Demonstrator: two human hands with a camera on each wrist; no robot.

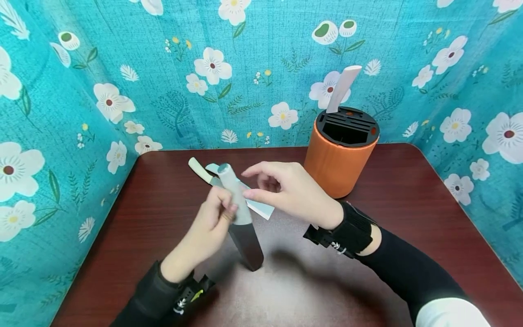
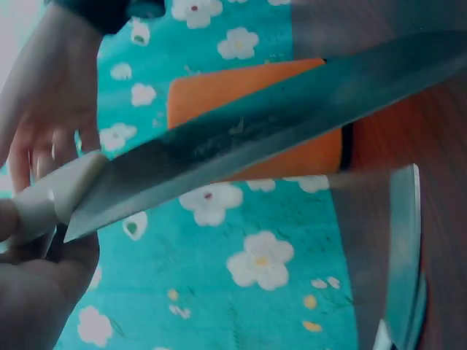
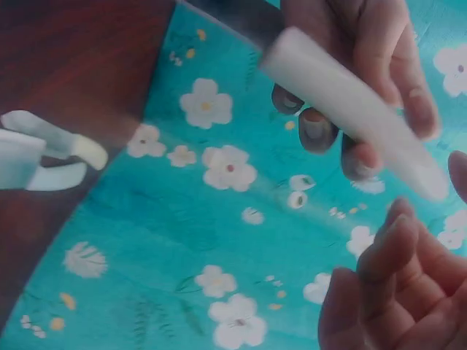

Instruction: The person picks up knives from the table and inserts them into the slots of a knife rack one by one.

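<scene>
The head view shows the left hand (image 1: 209, 230) with its fingers and thumb clamped on the pale handle of a knife (image 1: 244, 218). The knife's long axis is steep: the handle's butt points up and away from the person, and the blade runs down from the grip towards the near side of the table (image 1: 188, 281); whether the tip touches cannot be told. The right hand (image 1: 292, 190) hovers just right of the handle, thumb and fingers apart, gripping nothing. Behind the knife lie a cream-handled knife (image 1: 199, 170) and a pale-blue knife (image 1: 261, 209). The orange knife block (image 1: 341, 165), with a white handle (image 1: 343, 88) rising from its top, stands farther back and to the right, so the right hand is the nearer one to it.

The left wrist view has the blade stretching away from the left hand's grip across the block behind, while the right hand hangs near the handle.

The right wrist view settles the gap: the handle's butt points towards the right hand's thumb and fingers, close but apart, with the left hand round the handle nearer the blade.
</scene>
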